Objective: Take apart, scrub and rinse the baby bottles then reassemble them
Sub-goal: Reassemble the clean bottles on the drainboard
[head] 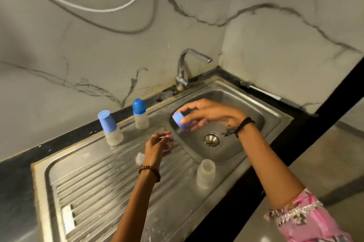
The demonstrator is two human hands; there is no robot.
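Right fingers [189, 116] pinch blue cap [180, 121] over basin edge [173, 123]; left fingers [159, 139] grip blue ring [166, 150].

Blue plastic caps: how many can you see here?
3. A flat-topped blue plastic cap and a rounded blue plastic cap sit on two bottles by the wall; the right hand holds a third blue plastic cap over the steel sink basin.

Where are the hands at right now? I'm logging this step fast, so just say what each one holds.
Left hand: fingers curled round a small blue part; what it is cannot be told.
Right hand: pinches a blue cap over the sink.
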